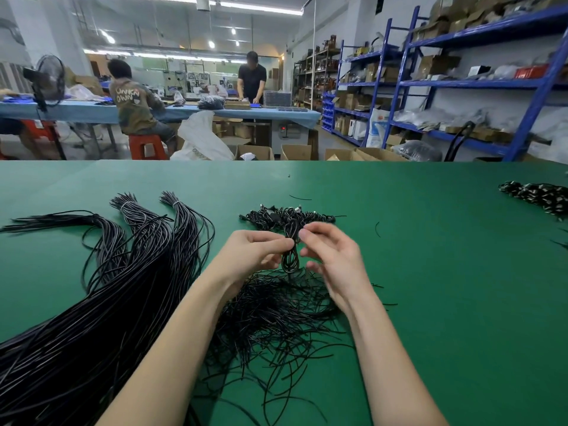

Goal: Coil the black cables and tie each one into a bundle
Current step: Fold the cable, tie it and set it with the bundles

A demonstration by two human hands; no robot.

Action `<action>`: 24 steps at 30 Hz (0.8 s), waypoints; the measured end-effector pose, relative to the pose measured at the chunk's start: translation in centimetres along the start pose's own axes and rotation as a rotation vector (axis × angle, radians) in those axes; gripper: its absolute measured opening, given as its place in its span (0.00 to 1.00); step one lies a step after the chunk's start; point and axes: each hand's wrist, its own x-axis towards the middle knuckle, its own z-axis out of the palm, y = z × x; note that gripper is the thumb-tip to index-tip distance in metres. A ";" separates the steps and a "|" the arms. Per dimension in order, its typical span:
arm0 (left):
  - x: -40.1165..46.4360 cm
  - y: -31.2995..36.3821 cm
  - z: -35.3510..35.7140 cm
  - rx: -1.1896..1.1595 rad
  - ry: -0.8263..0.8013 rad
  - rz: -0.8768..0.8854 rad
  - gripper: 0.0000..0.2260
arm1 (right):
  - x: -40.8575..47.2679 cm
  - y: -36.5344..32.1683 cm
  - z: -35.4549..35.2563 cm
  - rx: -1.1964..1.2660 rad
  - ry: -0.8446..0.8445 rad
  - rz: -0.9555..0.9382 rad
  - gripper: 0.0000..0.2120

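Observation:
A coiled black cable (pixel 290 256) hangs upright between my two hands above the green table (pixel 430 272). My left hand (pixel 255 250) grips the coil's middle from the left, fingers curled round it. My right hand (pixel 332 253) pinches at the coil's waist from the right with thumb and forefinger, the other fingers spread loosely. Whether a tie is in that pinch I cannot tell. Beneath my wrists lies a loose heap of thin black ties (pixel 276 318). Just beyond my hands sits a pile of finished coiled bundles (pixel 285 216).
Long uncoiled black cables (pixel 101 302), banded near their far ends, fan across the table's left side. Another heap of cables with metal ends (pixel 538 195) lies at the far right. Two people work at a blue table (pixel 184 112) behind; blue shelving (pixel 461 84) stands on the right.

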 end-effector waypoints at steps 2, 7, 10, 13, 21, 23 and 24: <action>0.0 0.2 0.0 -0.116 -0.037 -0.069 0.08 | 0.0 -0.4 -0.4 -0.316 -0.036 -0.302 0.08; -0.2 0.6 -0.3 -0.215 -0.104 -0.169 0.02 | -0.3 -1.0 -1.0 -0.744 -0.038 -0.673 0.10; -0.3 0.8 -0.5 -0.236 -0.119 -0.192 0.03 | -0.3 -1.2 -1.0 -0.783 -0.016 -0.738 0.07; -0.3 0.9 -0.8 -0.234 -0.127 -0.168 0.05 | -0.3 -1.3 -0.8 -0.801 -0.007 -0.752 0.04; -0.4 0.5 -1.3 0.113 0.051 0.163 0.08 | -0.3 -1.8 -0.2 -0.537 -0.055 -0.210 0.05; -0.4 0.3 -1.1 0.177 0.067 0.241 0.06 | -0.2 -1.9 -0.2 -0.353 -0.070 -0.045 0.05; -0.4 0.2 -1.0 0.213 0.065 0.273 0.05 | -0.2 -1.8 -0.2 -0.288 -0.060 0.026 0.05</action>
